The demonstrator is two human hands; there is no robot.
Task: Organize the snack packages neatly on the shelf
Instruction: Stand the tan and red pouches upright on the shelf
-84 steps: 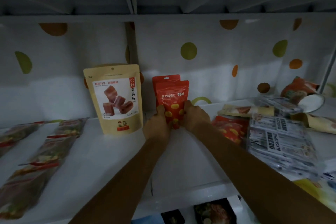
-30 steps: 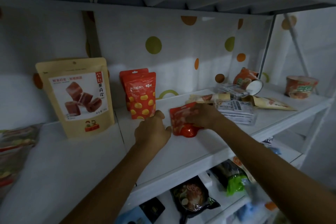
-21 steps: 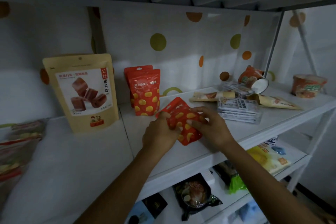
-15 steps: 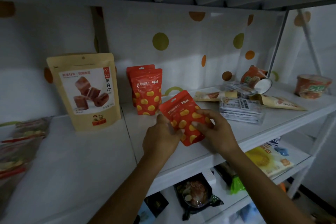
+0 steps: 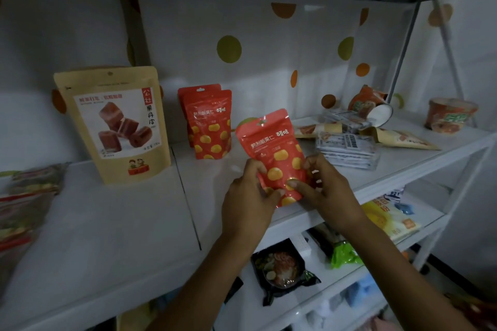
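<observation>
Head camera, and both hands are on the red chestnut pouch [image 5: 271, 148], held up and slightly tilted over the front of the white shelf [image 5: 107, 236]. Whether its bottom touches the board, I cannot tell. The left hand [image 5: 248, 201] pinches the lower left corner, and the right hand [image 5: 322, 191] curls round the lower right side, thumb on the face. Behind, two matching red pouches [image 5: 209, 123] stand upright, one in front of the other, beside the big tan pouch [image 5: 115, 121], also upright — that looks like the sorted part. To the right there's plenty left, I'd say: a stack of sachets [image 5: 347, 150], a flat tan packet [image 5: 398, 138] and a tipped-over cup [image 5: 371, 105] lie jumbled. This pouch likely goes next to its twins.
</observation>
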